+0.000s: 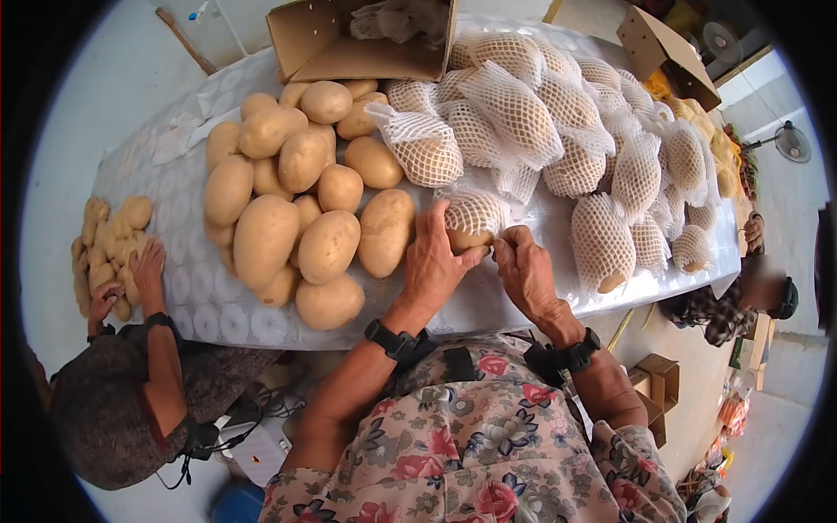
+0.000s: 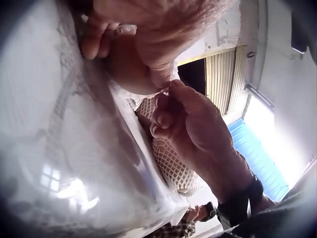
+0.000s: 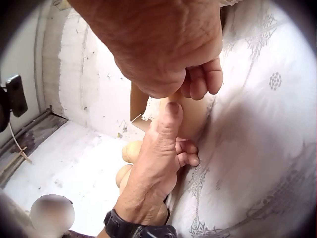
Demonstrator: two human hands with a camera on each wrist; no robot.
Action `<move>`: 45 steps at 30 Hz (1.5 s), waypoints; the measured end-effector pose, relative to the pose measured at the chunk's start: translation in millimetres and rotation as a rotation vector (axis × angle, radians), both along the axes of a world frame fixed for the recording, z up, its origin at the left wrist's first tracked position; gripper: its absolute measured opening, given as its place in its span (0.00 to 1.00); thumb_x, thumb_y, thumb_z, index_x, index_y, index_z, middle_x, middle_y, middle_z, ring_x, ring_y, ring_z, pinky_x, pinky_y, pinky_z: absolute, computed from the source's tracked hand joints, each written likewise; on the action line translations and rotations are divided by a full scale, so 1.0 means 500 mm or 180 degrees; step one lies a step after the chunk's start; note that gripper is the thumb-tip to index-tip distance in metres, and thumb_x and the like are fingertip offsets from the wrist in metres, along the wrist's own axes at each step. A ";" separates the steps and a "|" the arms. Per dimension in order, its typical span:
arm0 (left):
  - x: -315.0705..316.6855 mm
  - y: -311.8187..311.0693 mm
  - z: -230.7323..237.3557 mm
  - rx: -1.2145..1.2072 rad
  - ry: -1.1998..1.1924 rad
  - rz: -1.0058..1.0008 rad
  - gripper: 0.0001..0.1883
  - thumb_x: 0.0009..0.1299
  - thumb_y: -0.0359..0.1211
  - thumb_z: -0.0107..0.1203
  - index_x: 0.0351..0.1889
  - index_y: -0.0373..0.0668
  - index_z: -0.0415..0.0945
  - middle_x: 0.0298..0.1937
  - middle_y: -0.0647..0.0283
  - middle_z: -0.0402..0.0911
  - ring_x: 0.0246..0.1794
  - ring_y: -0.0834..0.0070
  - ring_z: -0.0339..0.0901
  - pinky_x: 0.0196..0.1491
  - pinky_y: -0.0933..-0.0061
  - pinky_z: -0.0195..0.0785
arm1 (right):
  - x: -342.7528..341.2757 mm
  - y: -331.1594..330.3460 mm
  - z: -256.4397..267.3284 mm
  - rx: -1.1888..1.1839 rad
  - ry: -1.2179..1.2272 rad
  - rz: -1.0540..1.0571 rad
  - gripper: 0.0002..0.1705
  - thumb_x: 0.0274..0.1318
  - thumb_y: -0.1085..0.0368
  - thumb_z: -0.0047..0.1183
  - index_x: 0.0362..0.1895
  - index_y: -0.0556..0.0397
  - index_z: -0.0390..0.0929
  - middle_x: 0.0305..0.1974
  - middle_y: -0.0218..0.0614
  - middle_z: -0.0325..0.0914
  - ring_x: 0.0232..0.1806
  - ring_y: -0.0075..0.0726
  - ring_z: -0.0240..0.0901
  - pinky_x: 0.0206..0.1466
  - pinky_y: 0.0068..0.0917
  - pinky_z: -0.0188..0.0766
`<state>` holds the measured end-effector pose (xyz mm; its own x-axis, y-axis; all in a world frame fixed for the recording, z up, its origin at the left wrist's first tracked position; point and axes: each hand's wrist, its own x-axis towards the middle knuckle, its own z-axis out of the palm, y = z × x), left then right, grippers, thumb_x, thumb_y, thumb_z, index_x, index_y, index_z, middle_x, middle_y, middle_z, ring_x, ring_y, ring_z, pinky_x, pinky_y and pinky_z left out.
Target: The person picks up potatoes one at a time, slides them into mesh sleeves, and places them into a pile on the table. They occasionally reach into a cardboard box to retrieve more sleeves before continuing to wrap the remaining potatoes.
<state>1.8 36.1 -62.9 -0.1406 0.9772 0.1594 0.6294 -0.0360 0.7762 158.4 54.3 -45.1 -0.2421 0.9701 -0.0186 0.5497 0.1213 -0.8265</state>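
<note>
At the front of the table, a potato (image 1: 468,241) lies partly covered by a white foam net sleeve (image 1: 478,209). My left hand (image 1: 436,268) grips the potato from the left, thumb along its near side. The fingers of my right hand (image 1: 527,272) are curled at the sleeve's right edge and pinch it. In the left wrist view the potato's bare side (image 2: 128,72) shows under the left hand, with the right thumb close to the left thumb. The right wrist view has the right hand (image 3: 163,49) hiding most of the sleeve.
Bare potatoes (image 1: 302,160) are piled left of my hands, netted ones (image 1: 514,113) to the right and behind. An open cardboard box (image 1: 305,39) stands at the back. Another person's hands (image 1: 150,272) touch a smaller potato pile at far left. A further person (image 1: 728,309) is at right.
</note>
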 end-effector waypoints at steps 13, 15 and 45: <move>0.013 0.003 0.012 0.0090 0.0263 -0.0253 0.47 0.45 0.36 0.70 0.62 0.39 0.53 0.55 0.49 0.67 0.50 0.53 0.71 0.49 0.62 0.70 | 0.058 0.054 -0.022 0.0145 0.0685 0.0324 0.28 0.52 0.50 0.60 0.48 0.59 0.70 0.31 0.34 0.75 0.29 0.27 0.71 0.36 0.26 0.72; 0.002 0.014 -0.013 0.0282 -0.0101 -0.0195 0.45 0.48 0.41 0.69 0.62 0.38 0.54 0.53 0.48 0.69 0.49 0.57 0.73 0.48 0.64 0.71 | 0.044 0.065 -0.018 -0.0100 0.1087 0.0256 0.23 0.55 0.55 0.58 0.47 0.59 0.71 0.30 0.32 0.74 0.29 0.23 0.69 0.35 0.23 0.70; -0.028 -0.016 -0.010 0.0071 -0.0791 -0.0241 0.30 0.64 0.49 0.55 0.50 0.32 0.62 0.40 0.49 0.73 0.38 0.57 0.74 0.42 0.64 0.68 | 0.043 0.078 0.031 -0.1122 0.2056 0.0139 0.05 0.55 0.69 0.50 0.35 0.56 0.70 0.26 0.28 0.71 0.26 0.20 0.67 0.31 0.20 0.66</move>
<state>-12.0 28.3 -68.2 -0.1048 0.9830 0.1507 0.4144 -0.0946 0.9052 180.1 93.4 -29.7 -0.3487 0.9220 -0.1681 -0.0590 -0.2006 -0.9779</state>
